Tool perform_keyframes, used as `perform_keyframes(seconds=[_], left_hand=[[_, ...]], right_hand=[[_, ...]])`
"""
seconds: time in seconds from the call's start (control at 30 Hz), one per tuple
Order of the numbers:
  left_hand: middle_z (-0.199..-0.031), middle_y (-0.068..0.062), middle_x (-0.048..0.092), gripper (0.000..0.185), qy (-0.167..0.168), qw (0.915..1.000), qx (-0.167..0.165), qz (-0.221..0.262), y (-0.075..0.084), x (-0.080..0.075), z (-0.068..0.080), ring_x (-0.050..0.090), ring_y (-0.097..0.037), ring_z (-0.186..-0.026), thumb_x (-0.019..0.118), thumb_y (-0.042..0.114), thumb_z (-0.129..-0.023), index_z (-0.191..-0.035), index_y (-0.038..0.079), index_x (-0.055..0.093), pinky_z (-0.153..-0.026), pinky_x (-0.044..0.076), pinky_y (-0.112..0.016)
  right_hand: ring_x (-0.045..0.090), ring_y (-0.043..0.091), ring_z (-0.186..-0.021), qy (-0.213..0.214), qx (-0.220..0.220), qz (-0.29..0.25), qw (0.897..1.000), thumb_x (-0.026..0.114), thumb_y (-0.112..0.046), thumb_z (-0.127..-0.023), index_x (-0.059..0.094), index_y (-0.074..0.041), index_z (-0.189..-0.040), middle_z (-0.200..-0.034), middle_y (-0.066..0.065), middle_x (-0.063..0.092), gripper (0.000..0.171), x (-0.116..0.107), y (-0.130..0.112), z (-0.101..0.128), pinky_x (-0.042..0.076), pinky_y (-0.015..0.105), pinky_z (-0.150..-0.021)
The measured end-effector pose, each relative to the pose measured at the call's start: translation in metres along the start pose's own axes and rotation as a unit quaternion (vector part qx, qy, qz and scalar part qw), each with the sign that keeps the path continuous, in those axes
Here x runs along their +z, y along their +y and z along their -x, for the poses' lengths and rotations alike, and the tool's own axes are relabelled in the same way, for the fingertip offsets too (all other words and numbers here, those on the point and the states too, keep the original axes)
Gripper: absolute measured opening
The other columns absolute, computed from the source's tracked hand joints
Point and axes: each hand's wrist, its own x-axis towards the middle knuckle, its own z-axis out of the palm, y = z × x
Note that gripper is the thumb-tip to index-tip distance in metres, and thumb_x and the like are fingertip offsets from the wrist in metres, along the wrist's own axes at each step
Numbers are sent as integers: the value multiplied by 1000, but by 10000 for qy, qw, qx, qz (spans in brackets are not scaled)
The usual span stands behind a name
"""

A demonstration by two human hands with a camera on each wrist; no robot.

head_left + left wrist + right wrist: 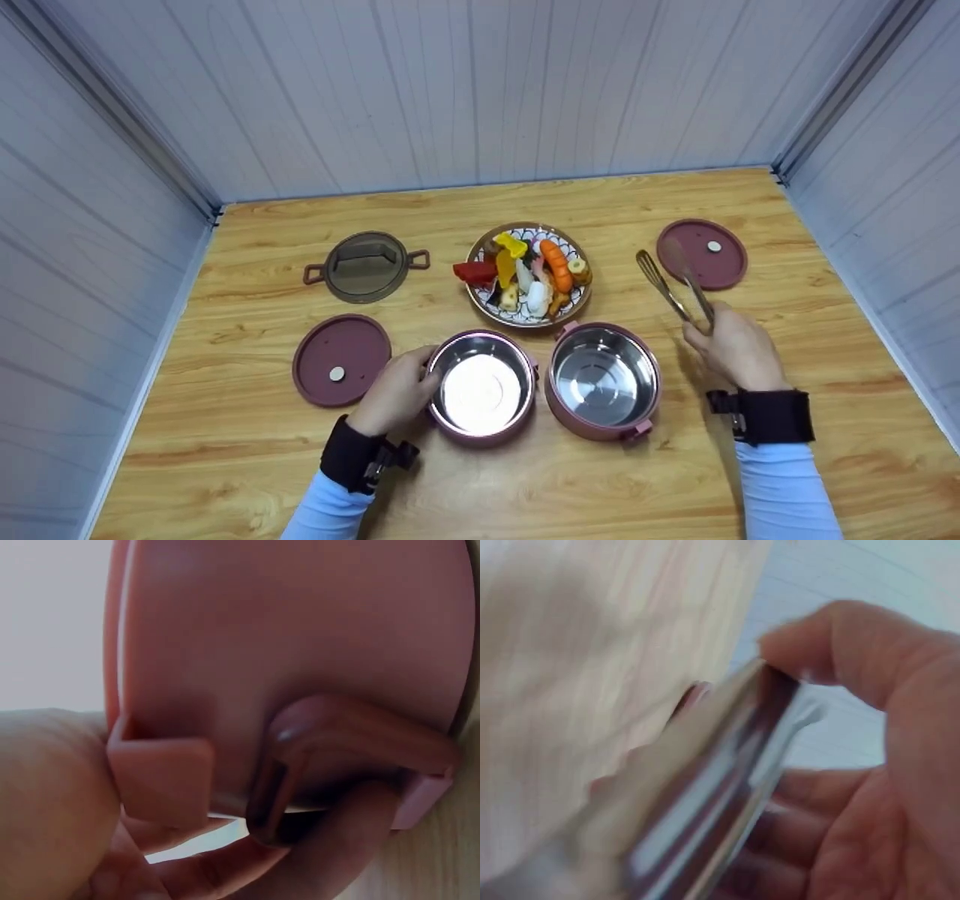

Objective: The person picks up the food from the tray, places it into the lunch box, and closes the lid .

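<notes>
My left hand grips the near-left pink pot, with the thumb at its steel rim. In the left wrist view, fingers curl by the clip handle on the pot's pink wall. My right hand holds metal tongs, their slotted arm and flat spoon-like arm spread apart and pointing away from me. The right wrist view shows the tongs' shiny metal blurred between thumb and fingers. A second pink pot stands right of the first; both lack lids and show bare steel insides.
A patterned plate of toy food stands behind the pots. One maroon lid lies by my left hand, another beyond the tongs. A brownish lid with side handles lies back left. Grey panels wall in the wooden table.
</notes>
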Motion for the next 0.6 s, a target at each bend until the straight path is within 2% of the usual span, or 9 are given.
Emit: perform_keyframes(seconds=[0.13, 0.23, 0.3, 0.43, 0.5, 0.6], left_hand=[[-95, -4, 71, 25, 258, 9996, -45, -60, -3, -1, -3, 63, -14, -80, 62, 10, -93, -116, 5, 70, -70, 53, -33], [-95, -8, 73, 24, 514, 9985, -172, -101, -4, -1, -7, 67, -16, -81, 66, 15, -93, -112, 3, 72, -70, 55, -35], [-94, -8, 74, 24, 672, 9972, -271, -174, -3, -1, -9, 68, -18, -83, 67, 18, -92, -110, 3, 73, -72, 56, -37], [-89, -5, 73, 24, 855, 9937, -483, -546, -2, -2, -11, 68, -23, -83, 69, 27, -92, -102, 7, 77, -73, 55, -41], [-84, -5, 73, 26, 892, 9914, -553, -783, -2, -3, -11, 68, -26, -80, 68, 32, -91, -95, 8, 78, -71, 54, -44], [-78, -5, 72, 32, 865, 9885, -689, -1035, -3, -5, -9, 67, -27, -75, 67, 38, -92, -87, 9, 78, -67, 53, -45]], right_hand=[[55, 33, -70, 978, -733, -128, 9924, 57, -30, -101, 54, 7, -125, -81, 14, 55, 44, 5, -6, -6, 43, 51, -57], [58, 37, -76, 1185, -1108, -90, 9867, 55, -34, -102, 50, 2, -136, -88, 16, 57, 50, 5, -11, -10, 45, 53, -60], [61, 41, -83, 978, -1193, -33, 9880, 52, -39, -103, 50, -3, -138, -96, 20, 62, 51, 2, -13, -12, 47, 57, -64], [64, 43, -90, 203, -1191, 112, 9926, 46, -50, -102, 49, -7, -143, -110, 22, 66, 59, -5, -17, -17, 48, 59, -70], [64, 38, -85, -49, -1252, 201, 9919, 45, -53, -101, 49, -6, -143, -105, 20, 67, 63, -8, -18, -20, 48, 55, -69], [59, 28, -74, -211, -1344, 289, 9903, 47, -55, -100, 51, -6, -143, -90, 11, 64, 66, -9, -20, -25, 46, 48, -65]])
